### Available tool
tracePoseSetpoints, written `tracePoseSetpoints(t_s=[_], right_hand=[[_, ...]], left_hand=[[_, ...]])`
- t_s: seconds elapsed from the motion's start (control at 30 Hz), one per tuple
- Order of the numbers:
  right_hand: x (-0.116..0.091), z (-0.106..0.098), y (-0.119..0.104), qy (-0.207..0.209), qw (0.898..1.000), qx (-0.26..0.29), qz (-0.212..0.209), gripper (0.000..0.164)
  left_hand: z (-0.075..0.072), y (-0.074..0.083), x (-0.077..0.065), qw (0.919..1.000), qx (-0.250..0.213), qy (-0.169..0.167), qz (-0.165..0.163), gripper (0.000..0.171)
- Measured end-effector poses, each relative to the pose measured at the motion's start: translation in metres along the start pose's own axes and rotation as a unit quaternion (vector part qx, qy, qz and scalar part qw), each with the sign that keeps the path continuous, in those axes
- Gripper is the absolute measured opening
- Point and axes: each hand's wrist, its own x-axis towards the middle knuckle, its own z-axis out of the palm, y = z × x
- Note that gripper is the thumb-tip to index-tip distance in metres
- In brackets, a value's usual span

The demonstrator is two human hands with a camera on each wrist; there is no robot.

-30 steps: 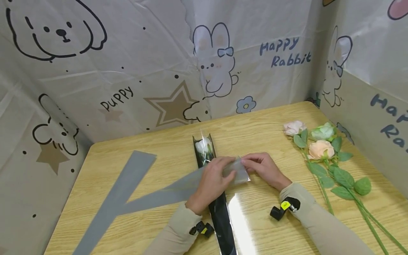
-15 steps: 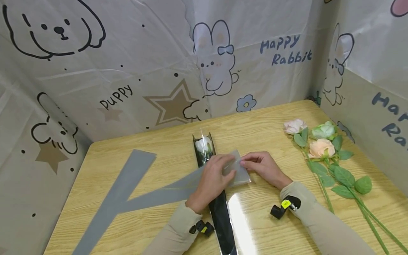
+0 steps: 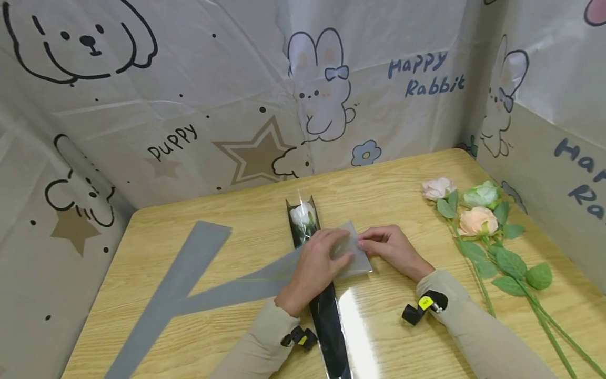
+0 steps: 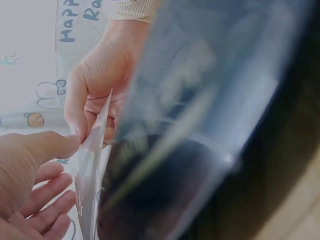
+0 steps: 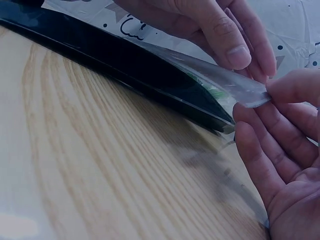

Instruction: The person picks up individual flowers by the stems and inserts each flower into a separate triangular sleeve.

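Observation:
A black flower sleeve [image 3: 329, 329] with a clear front lies lengthwise on the table, a white rose [image 3: 302, 215] showing at its far end. Across it runs a wide grey translucent ribbon [image 3: 260, 281]. My left hand [image 3: 314, 271] is over the crossing, its thumb spread from loosely bent fingers; the ribbon passes beneath. At the ribbon's right end, my right hand [image 3: 393, 251] pinches the edge between thumb and forefinger. In the right wrist view, the ribbon end [image 5: 252, 95] stands raised at the right thumb [image 5: 295, 87], with the left thumb [image 5: 237, 55] close by.
On the table's right lie several loose roses, among them a pink one [image 3: 437, 188], a green one [image 3: 480, 195] and a peach one [image 3: 478, 222], with long stems. More grey ribbon [image 3: 165, 305] stretches down the left side. A printed cloth [image 3: 236, 79] walls the back.
The ribbon's right end has spread flatter, its far corner rising into view beyond the left fingers. Both hands have stayed nearly in place.

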Motion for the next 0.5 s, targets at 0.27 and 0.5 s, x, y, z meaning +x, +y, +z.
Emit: tracePoseSetpoints(t_s=[0.27, 0.5], right_hand=[[-0.0001, -0.0002, 0.0012, -0.002, 1.0, -0.005, -0.012, 0.023], [-0.0002, 0.0, 0.0018, -0.004, 1.0, -0.003, -0.007, 0.024]], left_hand=[[-0.0024, -0.0003, 0.0019, 0.9997, -0.018, -0.015, 0.003, 0.041], [-0.0016, -0.0014, 0.0015, 0.9995, -0.018, -0.027, 0.003, 0.041]])
